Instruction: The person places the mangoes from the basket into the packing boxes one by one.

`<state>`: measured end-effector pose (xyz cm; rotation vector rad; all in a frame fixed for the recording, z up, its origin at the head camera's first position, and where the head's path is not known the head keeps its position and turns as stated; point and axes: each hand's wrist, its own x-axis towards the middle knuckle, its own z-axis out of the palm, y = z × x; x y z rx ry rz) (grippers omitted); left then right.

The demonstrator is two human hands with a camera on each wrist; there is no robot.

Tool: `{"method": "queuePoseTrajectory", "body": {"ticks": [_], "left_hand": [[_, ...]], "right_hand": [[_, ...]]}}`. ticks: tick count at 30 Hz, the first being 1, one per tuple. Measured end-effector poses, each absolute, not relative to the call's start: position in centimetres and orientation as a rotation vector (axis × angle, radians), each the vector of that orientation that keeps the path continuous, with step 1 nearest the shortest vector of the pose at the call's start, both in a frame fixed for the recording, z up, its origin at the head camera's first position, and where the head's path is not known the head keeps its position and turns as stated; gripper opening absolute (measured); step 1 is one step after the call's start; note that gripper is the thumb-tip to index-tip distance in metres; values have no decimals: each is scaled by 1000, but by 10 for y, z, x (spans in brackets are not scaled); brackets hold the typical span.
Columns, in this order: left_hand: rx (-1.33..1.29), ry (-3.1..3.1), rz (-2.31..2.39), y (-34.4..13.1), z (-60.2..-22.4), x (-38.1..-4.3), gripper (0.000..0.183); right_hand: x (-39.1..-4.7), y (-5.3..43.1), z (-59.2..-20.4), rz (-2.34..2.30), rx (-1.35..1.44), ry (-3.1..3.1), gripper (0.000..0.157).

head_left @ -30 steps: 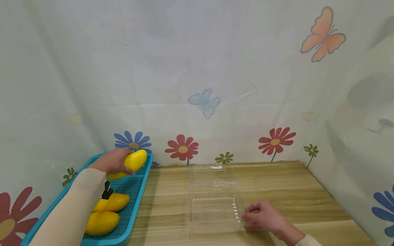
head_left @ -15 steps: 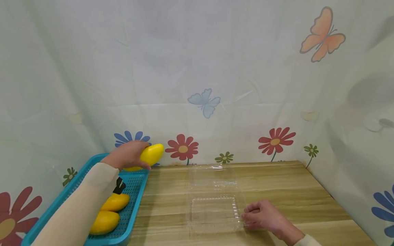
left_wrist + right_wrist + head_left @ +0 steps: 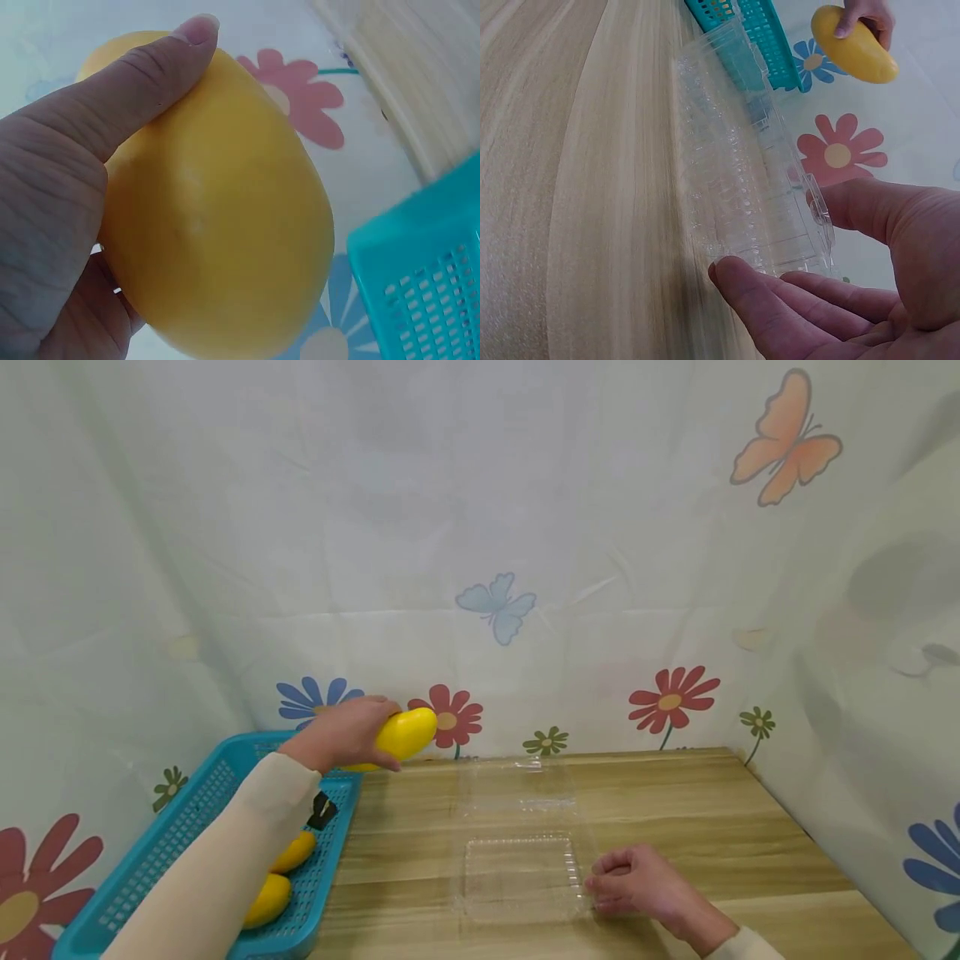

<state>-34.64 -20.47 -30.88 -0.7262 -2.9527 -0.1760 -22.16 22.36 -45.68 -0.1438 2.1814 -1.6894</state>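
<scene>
My left hand (image 3: 345, 735) holds a yellow mango (image 3: 410, 732) in the air, just past the far right corner of the blue basket (image 3: 187, 802). In the left wrist view the thumb (image 3: 142, 82) lies along one side of the mango (image 3: 225, 217), and the other fingers are mostly hidden behind it. On the table stands a clear plastic clamshell container (image 3: 573, 860), its lid folded back away from me. My right hand (image 3: 645, 889) grips its right edge. The right wrist view has the thumb at the rim of the container (image 3: 735, 150) and fingers at its lower side.
Two more mangoes, a nearer one (image 3: 267, 902) and a farther one (image 3: 295, 852), lie in the basket, partly behind my left sleeve (image 3: 225, 860). A black piece (image 3: 322, 810) sits under that wrist. A flowered curtain (image 3: 495, 527) hangs behind the wooden table (image 3: 712, 827).
My left hand has lifted the mango out of the basket and carried it right, past the basket's rim. The right hand and container have stayed in place.
</scene>
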Motion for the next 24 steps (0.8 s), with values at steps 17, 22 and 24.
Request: {"method": "queuePoseTrajectory", "body": {"ticks": [17,22,24], "left_hand": [[-868,-2948,-128,-161,-322,-337,72],[-906,-2929,-70,-149,-324,-334,74],[-919,-2926,-53,-144,-325,-333,71]], "right_hand": [[-222,221,-458,-1685,-143,2196,34],[-223,222,-458,-1681,-156,2200,30],[-224,222,-458,-1677,-149,2202,30]]}}
